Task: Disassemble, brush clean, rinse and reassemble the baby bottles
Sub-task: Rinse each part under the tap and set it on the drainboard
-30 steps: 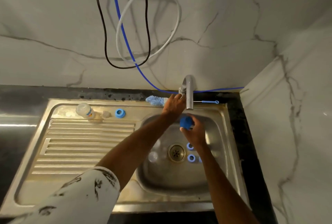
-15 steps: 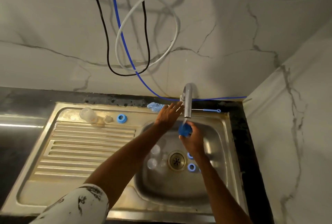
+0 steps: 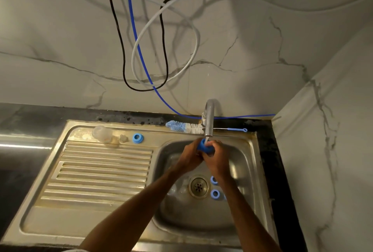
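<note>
Marble-veined walls behind, hung with black, white and blue cables; below, a dark worktop (image 3: 30, 122) carrying a steel sink (image 3: 253, 150). Gripped a blue bottle cap (image 3: 203, 147) in both hands over the basin, right under the tap (image 3: 209, 119) and its thin stream: left hand (image 3: 188, 158) curled round the cap's left side, right hand (image 3: 219, 160) curled round its right, the two touching. Saw a clear bottle (image 3: 102, 133), a teat (image 3: 123, 138) and a blue ring (image 3: 138, 138) along the drainboard's back edge, a bottle brush (image 3: 182, 126) behind the tap, more blue rings (image 3: 215, 193) beside the drain.
</note>
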`<state>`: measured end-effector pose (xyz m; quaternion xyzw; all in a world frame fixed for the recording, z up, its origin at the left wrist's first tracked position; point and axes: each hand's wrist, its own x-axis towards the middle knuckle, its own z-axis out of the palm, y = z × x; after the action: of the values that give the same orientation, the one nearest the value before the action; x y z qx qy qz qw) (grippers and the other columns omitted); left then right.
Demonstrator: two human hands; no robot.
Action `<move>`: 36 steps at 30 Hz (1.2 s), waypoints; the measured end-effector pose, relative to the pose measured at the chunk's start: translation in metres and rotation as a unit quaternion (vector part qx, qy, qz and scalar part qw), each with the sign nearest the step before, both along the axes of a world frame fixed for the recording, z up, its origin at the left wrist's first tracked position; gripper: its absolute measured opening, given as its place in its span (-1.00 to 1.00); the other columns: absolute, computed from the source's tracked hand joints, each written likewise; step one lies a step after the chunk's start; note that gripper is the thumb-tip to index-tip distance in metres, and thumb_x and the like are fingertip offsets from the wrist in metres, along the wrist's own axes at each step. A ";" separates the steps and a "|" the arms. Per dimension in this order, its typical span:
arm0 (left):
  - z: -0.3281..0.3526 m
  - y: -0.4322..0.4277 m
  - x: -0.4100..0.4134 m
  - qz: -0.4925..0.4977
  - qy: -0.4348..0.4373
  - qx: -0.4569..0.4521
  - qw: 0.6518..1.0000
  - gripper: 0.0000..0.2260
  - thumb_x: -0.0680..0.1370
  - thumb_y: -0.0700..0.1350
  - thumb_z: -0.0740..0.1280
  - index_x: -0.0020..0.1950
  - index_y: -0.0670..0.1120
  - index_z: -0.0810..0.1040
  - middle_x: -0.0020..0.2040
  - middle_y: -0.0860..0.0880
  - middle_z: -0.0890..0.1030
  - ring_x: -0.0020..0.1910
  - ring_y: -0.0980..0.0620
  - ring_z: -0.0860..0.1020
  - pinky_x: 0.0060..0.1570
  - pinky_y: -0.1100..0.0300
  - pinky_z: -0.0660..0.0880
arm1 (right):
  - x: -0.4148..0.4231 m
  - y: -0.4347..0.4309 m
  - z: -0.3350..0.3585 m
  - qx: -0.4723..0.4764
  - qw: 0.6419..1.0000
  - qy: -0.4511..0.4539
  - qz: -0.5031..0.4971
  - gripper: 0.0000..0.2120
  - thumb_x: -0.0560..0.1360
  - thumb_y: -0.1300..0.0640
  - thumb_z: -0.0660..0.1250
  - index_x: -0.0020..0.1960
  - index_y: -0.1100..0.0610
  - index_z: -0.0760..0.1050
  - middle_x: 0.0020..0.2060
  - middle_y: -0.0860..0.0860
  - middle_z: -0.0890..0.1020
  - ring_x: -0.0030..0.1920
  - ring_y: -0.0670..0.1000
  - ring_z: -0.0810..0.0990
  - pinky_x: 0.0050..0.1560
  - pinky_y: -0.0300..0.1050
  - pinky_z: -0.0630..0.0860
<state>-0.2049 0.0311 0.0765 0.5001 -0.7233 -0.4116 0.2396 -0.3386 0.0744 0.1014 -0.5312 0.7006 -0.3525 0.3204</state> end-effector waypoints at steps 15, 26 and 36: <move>0.009 -0.002 -0.004 0.051 0.087 0.070 0.992 -0.70 0.61 -0.26 0.38 0.32 -0.15 0.45 0.09 0.01 0.62 0.07 0.20 0.64 0.07 0.22 0.61 | -0.010 -0.012 0.024 0.070 0.981 0.149 0.106 -0.37 0.53 -0.41 0.12 0.31 0.02 0.58 0.59 0.13 0.12 0.54 0.16 0.19 0.43 0.13 0.35; 0.011 -0.008 -0.007 0.039 0.077 0.094 0.992 -0.70 0.60 -0.23 0.40 0.29 -0.11 0.42 0.13 0.04 0.59 0.08 0.25 0.61 0.07 0.27 0.58 | -0.010 -0.030 0.020 0.108 0.978 0.147 0.105 -0.34 0.57 -0.41 0.08 0.36 0.05 0.54 0.58 0.10 0.16 0.52 0.16 0.24 0.42 0.21 0.39; 0.016 -0.018 -0.004 0.020 0.042 0.086 0.995 -0.68 0.60 -0.27 0.38 0.31 -0.09 0.41 0.11 0.03 0.58 0.04 0.20 0.58 0.05 0.37 0.52 | -0.010 -0.030 0.019 0.100 0.980 0.120 0.124 -0.38 0.54 -0.40 0.13 0.31 0.03 0.57 0.52 0.12 0.27 0.45 0.13 0.36 0.31 0.16 0.52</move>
<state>-0.2090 0.0134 0.0922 0.5151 -0.6646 -0.4881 0.2339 -0.3484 0.0441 0.1203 -0.6180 0.6941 -0.1718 0.3268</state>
